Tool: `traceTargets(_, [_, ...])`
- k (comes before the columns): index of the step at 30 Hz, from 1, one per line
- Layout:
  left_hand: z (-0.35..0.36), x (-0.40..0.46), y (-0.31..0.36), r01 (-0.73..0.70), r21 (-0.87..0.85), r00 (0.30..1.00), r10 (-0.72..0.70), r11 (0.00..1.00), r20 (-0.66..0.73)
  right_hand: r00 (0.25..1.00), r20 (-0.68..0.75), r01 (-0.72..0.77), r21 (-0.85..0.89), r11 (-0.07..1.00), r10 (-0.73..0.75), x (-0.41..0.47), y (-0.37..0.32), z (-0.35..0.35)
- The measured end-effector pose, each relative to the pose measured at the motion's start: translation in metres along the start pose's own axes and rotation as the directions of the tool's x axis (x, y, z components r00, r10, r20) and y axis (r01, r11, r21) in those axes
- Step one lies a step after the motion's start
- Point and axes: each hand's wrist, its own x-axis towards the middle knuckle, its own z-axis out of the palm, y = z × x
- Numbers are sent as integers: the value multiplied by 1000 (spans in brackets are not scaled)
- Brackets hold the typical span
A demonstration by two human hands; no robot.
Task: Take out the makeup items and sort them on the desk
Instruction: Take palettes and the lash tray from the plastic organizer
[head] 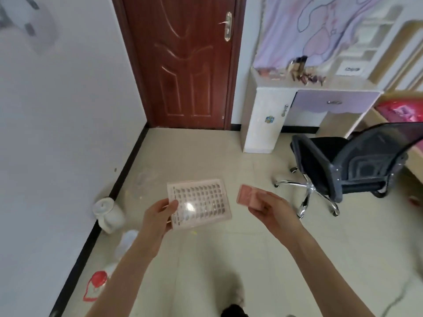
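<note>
Head view, looking down over both forearms to a tiled floor. Left hand (160,213) pinches the near left corner of a flat clear plastic tray (198,203) holding rows of small dark pieces, probably false nails or lashes, too blurred to tell. The thumb lies on top, the fingers underneath. Right hand (271,208) curls its fingers around one end of a small pink compact (247,197), whose other end sticks out to the left towards the tray without touching it. Both items look light and rigid. The tray seems thin, glossy and slippery, and a corner hold may let it tilt; gripping mid-edge would steady it. Beyond the right hand, well apart, stands the worktop (343,88) with more makeup items (304,76) along its back.
</note>
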Motion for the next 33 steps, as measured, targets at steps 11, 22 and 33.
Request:
traceTargets(11, [198,230,80,75,-72,994,-69,995,88,995,-78,59,24,998,-57,233,-163,-55])
traceTargets(22, [313,446,140,144,-103,977,-125,984,172,988,-152,39,73,997,-27,446,-254,-70])
traceTargets(33, [421,706,253,132,-100,971,-109,986,211,969,-243,64,95,993,-39,679,-373,-40])
